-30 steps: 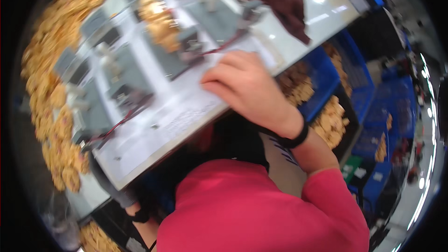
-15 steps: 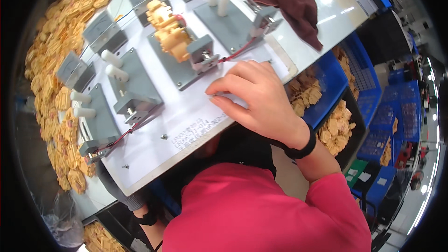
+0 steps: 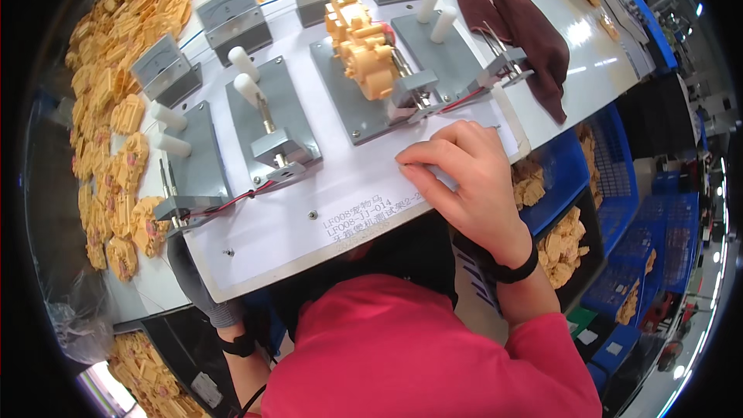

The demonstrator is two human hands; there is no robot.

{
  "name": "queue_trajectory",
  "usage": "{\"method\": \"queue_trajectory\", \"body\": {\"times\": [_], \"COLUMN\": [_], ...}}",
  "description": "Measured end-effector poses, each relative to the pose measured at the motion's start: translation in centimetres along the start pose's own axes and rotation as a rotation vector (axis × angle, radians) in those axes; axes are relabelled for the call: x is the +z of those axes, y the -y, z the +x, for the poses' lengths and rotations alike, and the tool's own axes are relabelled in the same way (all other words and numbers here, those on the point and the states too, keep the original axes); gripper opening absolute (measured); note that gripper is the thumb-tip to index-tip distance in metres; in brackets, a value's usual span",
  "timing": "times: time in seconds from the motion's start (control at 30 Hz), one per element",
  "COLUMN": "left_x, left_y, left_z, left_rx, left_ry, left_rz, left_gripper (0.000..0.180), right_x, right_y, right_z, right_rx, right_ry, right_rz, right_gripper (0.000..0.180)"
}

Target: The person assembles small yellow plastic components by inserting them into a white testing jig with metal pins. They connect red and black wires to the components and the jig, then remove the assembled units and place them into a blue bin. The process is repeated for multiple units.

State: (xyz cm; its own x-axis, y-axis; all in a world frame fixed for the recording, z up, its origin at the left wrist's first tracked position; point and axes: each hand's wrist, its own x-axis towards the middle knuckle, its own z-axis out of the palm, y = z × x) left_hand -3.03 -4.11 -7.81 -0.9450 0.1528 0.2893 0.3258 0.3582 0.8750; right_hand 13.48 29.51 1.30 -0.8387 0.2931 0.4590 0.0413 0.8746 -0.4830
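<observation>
My right hand (image 3: 472, 186) rests at the front right of a white board (image 3: 364, 178). Its fingers are curled, thumb and forefinger tips close together, and nothing shows between them. Just beyond it, a yellow plastic mechanism (image 3: 360, 46) stands on a grey test fixture (image 3: 352, 112) with a metal clamp block (image 3: 414, 93) at its near end. My left hand (image 3: 193, 282), in a grey glove, hangs at the board's left edge; its fingers are hidden. Nearest to it is another grey fixture (image 3: 203, 151) with white pegs (image 3: 170, 130) and metal pins.
Panel meters (image 3: 232, 11) stand behind the fixtures. Yellow plastic parts (image 3: 116, 108) are heaped along the left. A dark red cloth (image 3: 515, 15) lies at the far right. Blue crates (image 3: 557, 186) and a black bin (image 3: 569, 255) holding yellow parts stand beside the table. Red wires (image 3: 251, 193) join the clamps.
The whole view has swung, so the board and fixtures appear farther right. My right hand keeps much the same curled pose near the front edge. The yellow mechanism stays on its fixture.
</observation>
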Motion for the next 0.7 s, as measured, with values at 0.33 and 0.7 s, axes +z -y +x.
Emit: {"method": "queue_trajectory", "body": {"times": [0.33, 0.7], "left_x": [0.1, 0.8], "left_y": [0.0, -1.6], "left_z": [0.0, -0.1], "left_rx": [-0.004, -0.040], "left_ry": [0.047, 0.012], "left_rz": [-0.125, -0.111], "left_gripper": [0.062, 0.042], "right_x": [0.2, -0.1], "right_y": [0.2, 0.7], "right_z": [0.1, 0.0], "right_rx": [-0.006, 0.034], "right_ry": [-0.030, 0.058], "right_rz": [0.007, -0.012], "right_gripper": [0.010, 0.011]}}
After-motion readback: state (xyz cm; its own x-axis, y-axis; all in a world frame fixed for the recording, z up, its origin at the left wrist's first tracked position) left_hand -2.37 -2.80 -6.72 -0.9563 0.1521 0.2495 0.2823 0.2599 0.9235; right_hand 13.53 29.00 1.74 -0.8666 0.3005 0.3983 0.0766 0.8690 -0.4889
